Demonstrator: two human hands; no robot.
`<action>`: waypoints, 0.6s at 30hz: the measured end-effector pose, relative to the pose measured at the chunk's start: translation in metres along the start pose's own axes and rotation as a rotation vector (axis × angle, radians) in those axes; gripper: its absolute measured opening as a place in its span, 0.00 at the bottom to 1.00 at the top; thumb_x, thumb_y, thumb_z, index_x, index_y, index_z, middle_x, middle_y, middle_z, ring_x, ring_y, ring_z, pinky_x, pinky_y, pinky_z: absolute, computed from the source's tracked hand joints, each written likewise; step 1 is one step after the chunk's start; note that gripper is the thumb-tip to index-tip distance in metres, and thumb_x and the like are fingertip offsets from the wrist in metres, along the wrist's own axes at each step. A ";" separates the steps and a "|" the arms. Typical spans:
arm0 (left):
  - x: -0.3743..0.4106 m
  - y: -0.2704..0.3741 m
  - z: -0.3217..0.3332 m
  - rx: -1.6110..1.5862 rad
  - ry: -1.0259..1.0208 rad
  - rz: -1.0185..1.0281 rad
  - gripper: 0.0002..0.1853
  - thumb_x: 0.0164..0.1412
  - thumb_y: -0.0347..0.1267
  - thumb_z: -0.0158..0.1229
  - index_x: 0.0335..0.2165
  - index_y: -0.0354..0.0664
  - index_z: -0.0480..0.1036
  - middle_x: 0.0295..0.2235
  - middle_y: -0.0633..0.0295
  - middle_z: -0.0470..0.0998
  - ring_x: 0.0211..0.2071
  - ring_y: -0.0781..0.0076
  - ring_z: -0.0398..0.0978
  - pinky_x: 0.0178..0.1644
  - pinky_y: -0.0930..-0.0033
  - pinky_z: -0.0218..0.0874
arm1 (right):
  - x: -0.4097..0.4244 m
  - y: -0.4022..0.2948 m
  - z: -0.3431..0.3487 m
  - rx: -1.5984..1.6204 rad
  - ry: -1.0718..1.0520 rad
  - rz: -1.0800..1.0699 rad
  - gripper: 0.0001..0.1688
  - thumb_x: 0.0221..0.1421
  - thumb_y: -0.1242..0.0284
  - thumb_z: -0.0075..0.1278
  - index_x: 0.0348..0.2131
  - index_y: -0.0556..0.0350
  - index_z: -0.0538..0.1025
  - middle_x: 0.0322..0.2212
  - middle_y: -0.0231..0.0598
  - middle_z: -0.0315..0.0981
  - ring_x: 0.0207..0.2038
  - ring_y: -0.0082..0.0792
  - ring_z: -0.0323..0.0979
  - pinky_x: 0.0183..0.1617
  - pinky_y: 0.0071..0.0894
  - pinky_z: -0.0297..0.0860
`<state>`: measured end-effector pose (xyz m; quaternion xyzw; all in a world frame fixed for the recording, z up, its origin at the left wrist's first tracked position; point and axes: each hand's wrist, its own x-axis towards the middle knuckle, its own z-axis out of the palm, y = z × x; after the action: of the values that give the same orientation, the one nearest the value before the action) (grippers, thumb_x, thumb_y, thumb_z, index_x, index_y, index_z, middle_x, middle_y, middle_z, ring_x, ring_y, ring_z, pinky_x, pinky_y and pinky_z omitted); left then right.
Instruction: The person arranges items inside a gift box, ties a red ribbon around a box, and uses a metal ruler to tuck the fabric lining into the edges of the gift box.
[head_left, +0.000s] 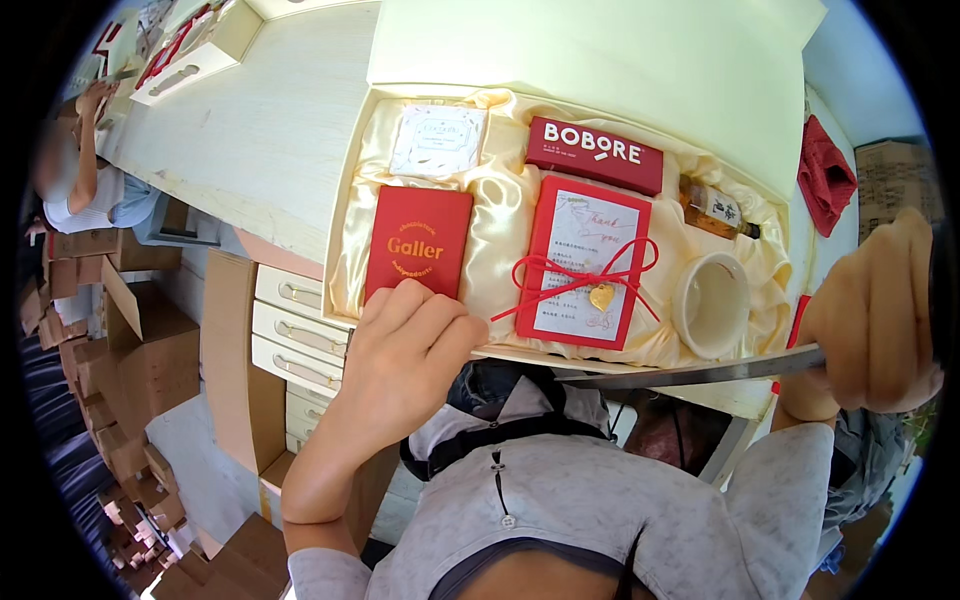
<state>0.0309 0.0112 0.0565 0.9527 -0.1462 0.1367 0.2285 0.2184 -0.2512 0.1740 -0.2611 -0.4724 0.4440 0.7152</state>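
An open cream gift box (346, 247) lined with pale satin (499, 217) lies before me. On its left are a white patterned packet (439, 140) and a red Galler chocolate box (420, 232). My left hand (409, 352), fingers curled, rests at the near edge of the Galler box; whether it grips anything is hidden. A dark red Bobore box (595, 155) lies above a red-bordered card (534, 300) tied with red cord and a gold heart charm (601, 297). A small amber bottle (709, 206) and a cream cup (711, 305) lie at right. My right hand (870, 322) holds a long metal blade or ruler (705, 373).
Another filled gift box (187, 73) stands at the table's far left, near a co-worker (82, 172). Stacked cream boxes with handles (300, 330) and open cardboard cartons (150, 352) are at lower left. A red cloth (825, 176) lies on the right.
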 end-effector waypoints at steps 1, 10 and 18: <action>0.000 0.000 0.001 -0.002 0.005 0.001 0.10 0.38 0.27 0.57 0.27 0.41 0.72 0.26 0.65 0.69 0.29 0.67 0.66 0.31 0.68 0.56 | 0.000 -0.001 0.002 -0.005 0.023 -0.036 0.18 0.59 0.73 0.30 0.15 0.49 0.55 0.08 0.29 0.48 0.08 0.22 0.42 0.09 0.22 0.41; 0.000 0.000 0.004 -0.045 0.037 -0.011 0.09 0.39 0.28 0.57 0.26 0.42 0.70 0.24 0.64 0.67 0.28 0.66 0.65 0.32 0.68 0.55 | 0.012 0.014 0.008 -0.083 0.139 -0.169 0.17 0.60 0.77 0.32 0.18 0.50 0.54 0.08 0.29 0.47 0.06 0.22 0.43 0.08 0.20 0.43; -0.002 -0.002 0.002 -0.066 0.033 0.002 0.08 0.40 0.26 0.55 0.25 0.41 0.67 0.24 0.62 0.63 0.28 0.65 0.64 0.32 0.67 0.55 | 0.034 0.006 0.016 -0.088 0.153 -0.221 0.16 0.63 0.79 0.34 0.21 0.51 0.54 0.07 0.28 0.46 0.04 0.22 0.43 0.06 0.18 0.44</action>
<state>0.0299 0.0127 0.0528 0.9422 -0.1480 0.1476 0.2618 0.2069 -0.2197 0.1910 -0.2716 -0.4614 0.3205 0.7815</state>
